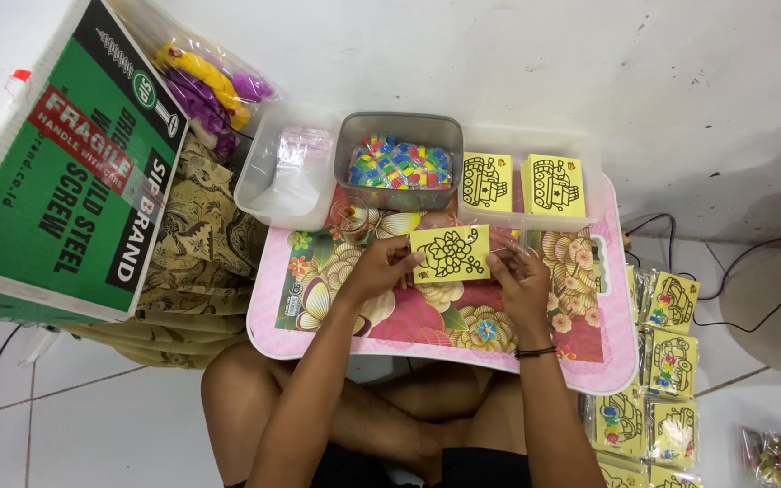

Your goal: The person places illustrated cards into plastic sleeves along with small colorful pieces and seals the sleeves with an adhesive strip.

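Left hand [380, 267] gripped the left edge of a yellow card [450, 254]; right hand [519, 276] pinched its right edge. The card sat between the two hands, held just above the pink floral worktop [621, 357], its long axis running left to right, printed flower face up. Both hands were equally near it. Far of the card stood three tubs: a clear one of small bags [282, 167] at left, a grey one of coloured pieces [399, 163] in the middle, and a clear one with two upright yellow cards [523, 181] at right. Packed cards [671, 361] lay on the floor at right. A green box [56, 172] stood at left. Fingertips under the card were hidden; whether anything thin was held with it could not be made out.
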